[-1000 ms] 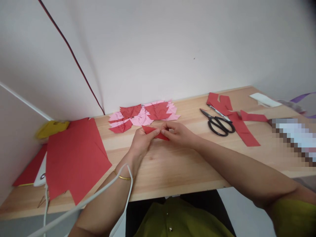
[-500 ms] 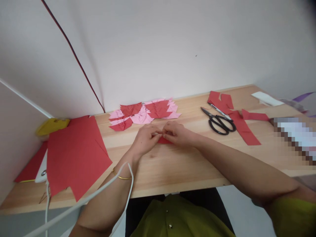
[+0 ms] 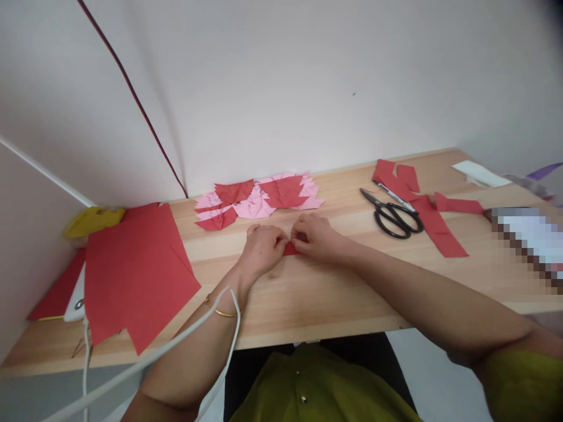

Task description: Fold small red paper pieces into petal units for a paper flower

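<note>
- The small red paper (image 3: 289,249) sits between the two hands over the near middle of the wooden table (image 3: 325,305); only a short red strip of it shows beneath the fingertips.
- A second ago it was held up as a pointed shape, one corner jutting past the left thumb; now it is lower and mostly covered.
- Half a second ago more of its red edge showed under the right hand; less does now.
- The left hand (image 3: 264,251) has its thumb and fingers bent together, gripping the paper's left part.
- The right hand (image 3: 317,237) is likewise curled, thumb to fingers, on the right part, its tips just beside the left ones.
- How the paper is folded under the fingers is hard to make out.
- Behind the hands, the red and pink folded shapes (image 3: 284,192) lie as before along the wall.
- The black-handled scissors (image 3: 377,203) and the red strips (image 3: 444,237) to the right, and the large red sheet (image 3: 136,275) to the left, are likewise unmoved.
</note>
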The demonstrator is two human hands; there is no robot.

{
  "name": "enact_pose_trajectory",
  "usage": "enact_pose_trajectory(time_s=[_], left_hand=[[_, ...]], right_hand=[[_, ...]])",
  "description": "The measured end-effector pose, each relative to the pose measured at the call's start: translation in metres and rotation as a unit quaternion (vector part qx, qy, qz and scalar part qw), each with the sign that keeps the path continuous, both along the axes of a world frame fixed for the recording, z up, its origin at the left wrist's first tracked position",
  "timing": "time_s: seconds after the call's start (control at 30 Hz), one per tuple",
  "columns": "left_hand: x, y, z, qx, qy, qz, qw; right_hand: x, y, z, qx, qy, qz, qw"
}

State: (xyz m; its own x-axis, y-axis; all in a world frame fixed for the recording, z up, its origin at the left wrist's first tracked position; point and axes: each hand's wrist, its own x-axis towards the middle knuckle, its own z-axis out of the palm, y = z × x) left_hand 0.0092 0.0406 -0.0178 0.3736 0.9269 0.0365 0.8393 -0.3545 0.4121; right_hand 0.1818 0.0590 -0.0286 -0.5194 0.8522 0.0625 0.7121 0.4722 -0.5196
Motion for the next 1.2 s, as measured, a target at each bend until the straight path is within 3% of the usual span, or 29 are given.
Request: enact_pose_trajectory(time_s=[0.23, 0.5, 0.83, 1.07, 1.2], left_hand=[[0.003, -0.005, 0.004, 0.046, 0.068, 0.044, 0.996], [0.001, -0.007, 0.006, 0.03, 0.137, -0.066, 0.988], [0.001, -0.015, 0.009, 0.011, 0.178, -0.069, 0.982], [-0.002, -0.015, 0.012, -0.007, 0.152, -0.056, 0.987], [-0.003, -0.015, 0.011, -0.005, 0.153, -0.056, 0.987]], right_hand=[[-0.005, -0.003, -0.006, 0.011, -0.026, -0.027, 0.999], [-0.003, 0.0, -0.004, -0.012, -0.001, -0.023, 1.0], [-0.003, -0.002, -0.002, -0.01, -0.011, -0.023, 1.0], [0.008, 0.005, 0.003, -0.033, -0.006, 0.028, 0.999], [0.002, -0.002, 0.005, -0.03, -0.007, 0.004, 1.0]])
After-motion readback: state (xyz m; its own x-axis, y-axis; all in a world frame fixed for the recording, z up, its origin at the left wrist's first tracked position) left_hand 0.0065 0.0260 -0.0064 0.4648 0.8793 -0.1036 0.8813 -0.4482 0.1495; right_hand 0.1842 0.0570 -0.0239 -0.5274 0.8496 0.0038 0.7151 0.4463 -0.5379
